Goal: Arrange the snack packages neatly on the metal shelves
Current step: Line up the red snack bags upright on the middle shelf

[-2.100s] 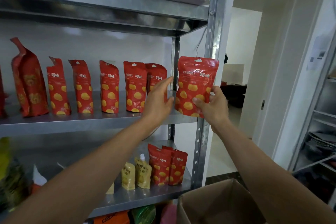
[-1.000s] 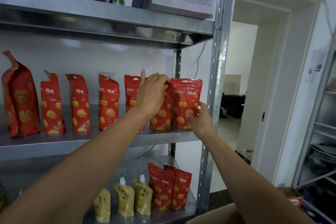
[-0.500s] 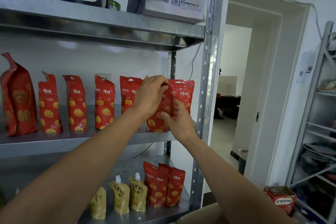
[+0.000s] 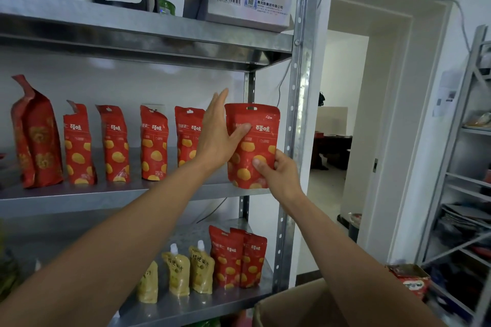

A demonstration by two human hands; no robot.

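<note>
Red snack pouch [image 4: 255, 141], centre of frame: upright at the right end of the middle shelf [image 4: 106, 196], just beside the steel upright [image 4: 297, 114]; whether its base rests on the shelf cannot be told. Your right hand [image 4: 279, 172] pinches its lower right corner, thumb on the front, fingers hidden behind. Your left hand [image 4: 215, 141] lies along its left edge, fingers straight and together, pointing up, thumb spread across the printed front. Further left, a row of matching pouches [image 4: 154, 146] stands on the same shelf. Below: two red pouches [image 4: 236, 257], yellow spouted pouches [image 4: 186, 271], cardboard box [image 4: 292, 305].
</note>
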